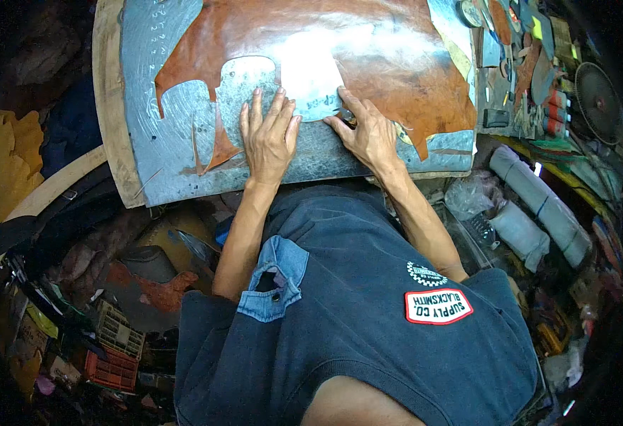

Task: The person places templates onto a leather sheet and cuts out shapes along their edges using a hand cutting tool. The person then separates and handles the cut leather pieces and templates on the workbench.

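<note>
A large brown leather sheet (397,78) lies over the grey metal tabletop (183,188), with curved cut-outs along its near edge. On it rests a pale, glare-lit flat template (311,71). My left hand (269,135) lies flat with fingers spread, its fingertips by the template's left edge. My right hand (368,135) sets thumb and forefinger apart at the template's lower right corner. Its other fingers curl under the palm. Something small and dark shows between thumb and forefinger; I cannot make out its kind.
Thin leather offcuts (223,145) hang off the sheet at the near left. Tools and scraps crowd the side bench on the right, by a round fan (599,103). Grey rolls (539,199) stand at the lower right. Plastic crates (112,366) sit at the lower left.
</note>
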`<control>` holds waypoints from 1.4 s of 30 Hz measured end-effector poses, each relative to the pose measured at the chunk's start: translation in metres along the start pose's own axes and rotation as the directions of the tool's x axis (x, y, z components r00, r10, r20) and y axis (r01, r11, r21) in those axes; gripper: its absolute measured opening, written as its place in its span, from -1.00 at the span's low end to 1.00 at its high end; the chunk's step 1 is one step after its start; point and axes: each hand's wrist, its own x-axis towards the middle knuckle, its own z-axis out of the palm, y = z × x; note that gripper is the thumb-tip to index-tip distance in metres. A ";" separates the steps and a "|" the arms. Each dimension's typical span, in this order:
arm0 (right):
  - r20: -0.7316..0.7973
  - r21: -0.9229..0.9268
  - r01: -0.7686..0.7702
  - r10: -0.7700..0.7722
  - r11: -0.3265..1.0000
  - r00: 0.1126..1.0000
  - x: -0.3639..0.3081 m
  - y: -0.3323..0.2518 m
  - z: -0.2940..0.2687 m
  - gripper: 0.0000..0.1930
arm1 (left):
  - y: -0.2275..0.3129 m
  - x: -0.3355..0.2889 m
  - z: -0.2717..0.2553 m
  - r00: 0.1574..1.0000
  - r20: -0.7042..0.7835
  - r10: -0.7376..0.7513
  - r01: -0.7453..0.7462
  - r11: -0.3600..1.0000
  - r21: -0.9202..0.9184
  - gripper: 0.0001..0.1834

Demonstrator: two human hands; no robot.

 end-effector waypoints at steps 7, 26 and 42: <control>-0.075 -0.024 0.010 -0.012 1.000 0.997 -0.004 -0.003 0.009 -0.36 | -0.002 -0.006 0.006 0.999 0.009 0.041 -0.041 0.999 -0.012 -0.70; 0.020 -0.058 -0.050 0.051 0.997 0.998 0.000 -0.008 -0.001 -0.35 | 0.004 0.006 -0.007 0.998 0.050 0.038 -0.038 0.999 -0.004 -0.73; 0.337 0.345 -0.392 0.278 0.853 0.900 0.003 0.054 -0.081 -0.49 | 0.032 0.145 -0.025 0.637 0.685 0.352 -0.549 0.832 0.083 -0.65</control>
